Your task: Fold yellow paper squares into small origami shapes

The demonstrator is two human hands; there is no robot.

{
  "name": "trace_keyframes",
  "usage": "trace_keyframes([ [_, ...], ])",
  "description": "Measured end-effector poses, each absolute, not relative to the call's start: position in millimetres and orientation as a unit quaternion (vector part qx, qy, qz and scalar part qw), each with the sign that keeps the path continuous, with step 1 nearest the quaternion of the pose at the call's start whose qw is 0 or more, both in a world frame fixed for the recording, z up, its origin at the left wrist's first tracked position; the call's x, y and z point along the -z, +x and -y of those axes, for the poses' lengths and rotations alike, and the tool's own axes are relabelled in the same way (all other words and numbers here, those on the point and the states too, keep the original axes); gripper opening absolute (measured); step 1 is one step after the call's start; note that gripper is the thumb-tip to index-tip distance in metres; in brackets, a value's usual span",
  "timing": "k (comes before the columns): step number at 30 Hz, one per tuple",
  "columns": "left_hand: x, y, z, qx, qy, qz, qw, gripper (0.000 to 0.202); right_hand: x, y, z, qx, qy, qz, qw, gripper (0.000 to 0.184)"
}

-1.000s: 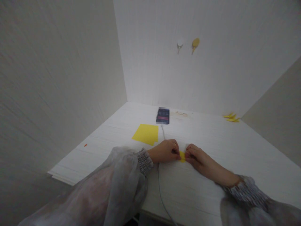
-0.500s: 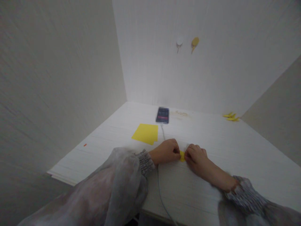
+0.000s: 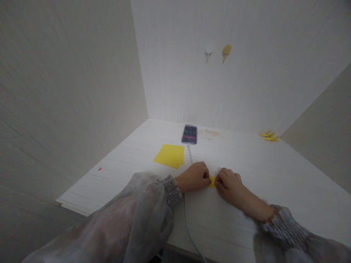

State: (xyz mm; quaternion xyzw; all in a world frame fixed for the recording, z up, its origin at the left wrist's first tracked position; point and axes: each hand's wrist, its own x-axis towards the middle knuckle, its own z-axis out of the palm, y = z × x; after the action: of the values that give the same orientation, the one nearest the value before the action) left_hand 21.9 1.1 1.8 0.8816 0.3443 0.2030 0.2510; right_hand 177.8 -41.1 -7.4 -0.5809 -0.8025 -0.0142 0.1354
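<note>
On the worktop, the left hand and right hand pinch the small yellow folded paper lying between them, both equally near.

Loads of bare table to the right; on the left, yellow sheets, phone and cable crowd things.

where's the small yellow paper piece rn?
Head view, centre: the small yellow paper piece lies on the white table, pinched between the left hand and right hand.
</note>
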Motion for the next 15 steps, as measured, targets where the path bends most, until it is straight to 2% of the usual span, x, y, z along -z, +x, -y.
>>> trace_keyframes([
  [6,-5.0,23.5,2.5,-0.194,0.894,-0.339,0.217,0.009,5.8,177.8,41.5,-0.002,-0.585,0.801,0.130,0.011],
  [15,-4.0,22.2,1.0,-0.201,0.875,-0.362,0.251,0.006,3.8,177.8,42.6,-0.044,-0.602,0.786,0.133,0.011],
])
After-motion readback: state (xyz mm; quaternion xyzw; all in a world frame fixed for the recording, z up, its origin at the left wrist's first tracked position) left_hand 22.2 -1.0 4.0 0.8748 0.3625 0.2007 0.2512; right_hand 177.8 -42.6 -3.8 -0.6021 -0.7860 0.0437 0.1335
